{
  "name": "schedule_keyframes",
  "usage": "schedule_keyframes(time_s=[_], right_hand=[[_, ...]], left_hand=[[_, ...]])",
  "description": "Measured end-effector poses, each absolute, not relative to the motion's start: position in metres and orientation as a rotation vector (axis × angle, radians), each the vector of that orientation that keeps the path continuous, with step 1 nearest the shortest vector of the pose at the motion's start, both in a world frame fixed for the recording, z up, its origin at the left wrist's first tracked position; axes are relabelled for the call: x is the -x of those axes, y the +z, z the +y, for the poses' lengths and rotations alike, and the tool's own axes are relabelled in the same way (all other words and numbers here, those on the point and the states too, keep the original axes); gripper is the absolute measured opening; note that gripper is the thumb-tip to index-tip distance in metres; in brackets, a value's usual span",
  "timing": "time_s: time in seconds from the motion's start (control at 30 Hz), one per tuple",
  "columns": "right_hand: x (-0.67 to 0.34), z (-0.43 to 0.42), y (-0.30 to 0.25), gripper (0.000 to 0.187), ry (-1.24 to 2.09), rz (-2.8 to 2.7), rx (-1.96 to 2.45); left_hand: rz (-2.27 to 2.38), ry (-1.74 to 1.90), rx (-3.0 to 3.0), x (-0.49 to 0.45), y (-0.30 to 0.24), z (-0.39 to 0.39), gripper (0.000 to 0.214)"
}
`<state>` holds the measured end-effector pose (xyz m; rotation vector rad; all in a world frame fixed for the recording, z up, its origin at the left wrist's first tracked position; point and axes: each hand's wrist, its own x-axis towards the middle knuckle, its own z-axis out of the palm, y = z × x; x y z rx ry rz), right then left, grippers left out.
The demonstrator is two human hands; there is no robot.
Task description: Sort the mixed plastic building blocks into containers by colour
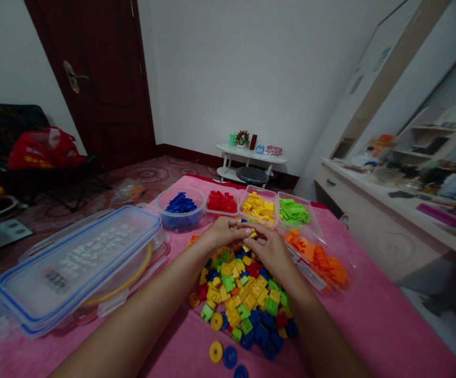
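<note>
My left hand and my right hand meet above a mixed pile of toy building blocks on a pink cloth. Between the fingertips of both hands are yellow building blocks, partly hidden by the fingers. Behind the hands, blue blocks fill a round tub. Red blocks lie in a small clear box, and yellow ones in the clear box to its right. Green blocks and orange blocks sit in further clear containers on the right.
Stacked clear lids with blue, yellow and red rims lie on the left. Several ring-shaped pieces, including a yellow ring, lie at the front. A white drawer cabinet stands right; a low white table stands by the far wall.
</note>
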<state>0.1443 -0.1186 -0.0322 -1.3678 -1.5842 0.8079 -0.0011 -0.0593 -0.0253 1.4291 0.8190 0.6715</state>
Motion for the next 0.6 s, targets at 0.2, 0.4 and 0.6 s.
schedule_keyframes(time_s=[0.2,0.4,0.6], right_hand=[[-0.157,-0.09,-0.021,0.033,0.712,-1.633,1.531],[-0.192,-0.04,0.009,0.044,0.357,-1.613,1.802],[-0.183,-0.05,0.011,0.054,0.021,-1.541,1.769]], left_hand=[[0.894,0.795,-1.49,0.011,-0.02,-0.049,0.037],[1.011,0.839,-1.612,0.015,-0.023,-0.04,0.026],[1.143,0.881,-1.921,0.028,-0.022,-0.033,0.028]])
